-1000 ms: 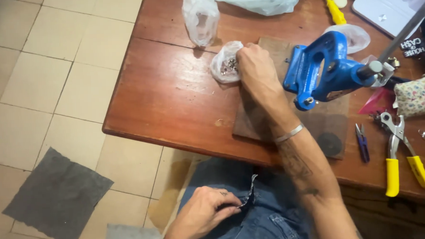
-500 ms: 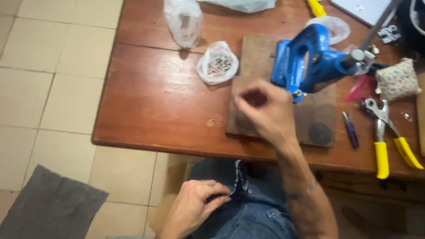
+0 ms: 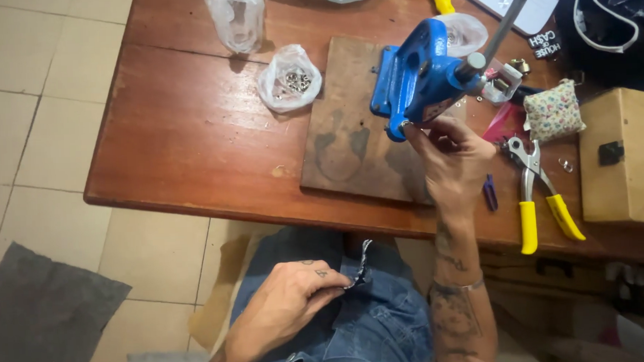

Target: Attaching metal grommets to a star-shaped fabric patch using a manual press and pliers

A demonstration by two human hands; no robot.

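While the left hand (image 3: 287, 307) pinches the denim garment (image 3: 370, 322) on the lap, ready, the right hand (image 3: 451, 158) fingertips close at the blue press (image 3: 422, 77) die, seemingly seating something small.

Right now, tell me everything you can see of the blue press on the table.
The blue press is a painted, cast-metal-looking hand press with a C-shaped frame. It stands on a worn brown board on the wooden table. A grey metal lever rises from its head toward the upper right. The right hand has its fingertips at the lower tip of the frame, by a small shiny fitting. A clear plastic bag lies just behind it. Its base is partly hidden.
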